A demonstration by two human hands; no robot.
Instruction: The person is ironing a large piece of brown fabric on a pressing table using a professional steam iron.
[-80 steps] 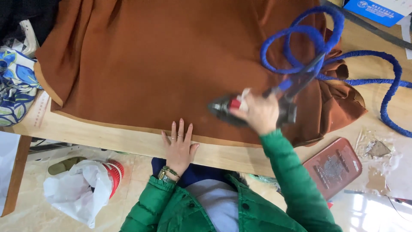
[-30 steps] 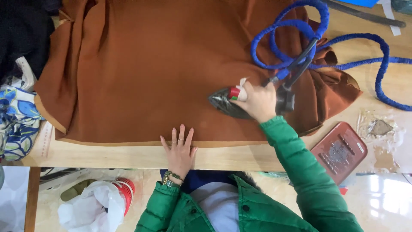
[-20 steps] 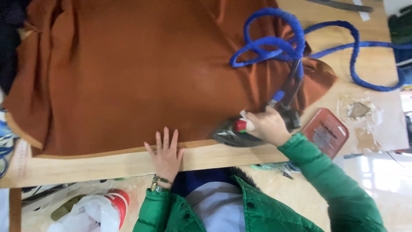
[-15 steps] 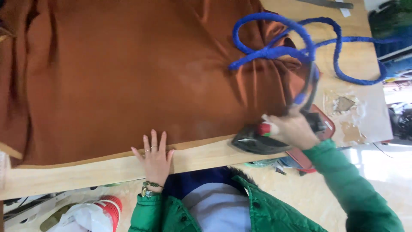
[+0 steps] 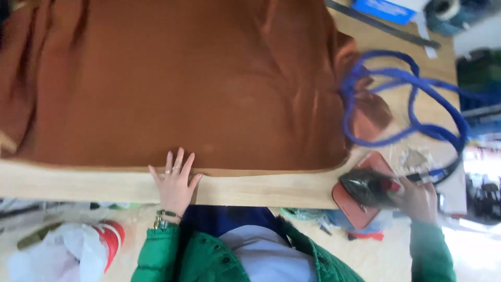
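two hands are at work, and the nearest thing to the camera is the green padded jacket sleeve [image 5: 162, 261] leading up to the left hand [image 5: 175, 183], which lies flat with fingers spread on the near edge of the long pale wooden table [image 5: 78, 180], fingertips just touching the hem of the large rust-brown cloth [image 5: 177, 83]. off to the side, the right hand [image 5: 420, 198] wraps its fingers around the handle of the dark grey steam iron with a red knob [image 5: 368, 187], which sits on the reddish-brown rectangular rest pad [image 5: 360, 211] at the table's near corner, just clear of the cloth's edge.

that pad hangs partly over the table edge, so a nudge could tip pad and iron to the floor. farther out, the thick blue looped hose [image 5: 402, 104] lies in coils across the cloth's far corner and the bare wood; any pull on the iron could drag those loops, rumpling the smoothed cloth or catching on things at the table's far end. the cloth's bunched corner under the hose could also slip toward the hot soleplate. the spread left hand lies close to where the iron might travel, so a burn is possible.
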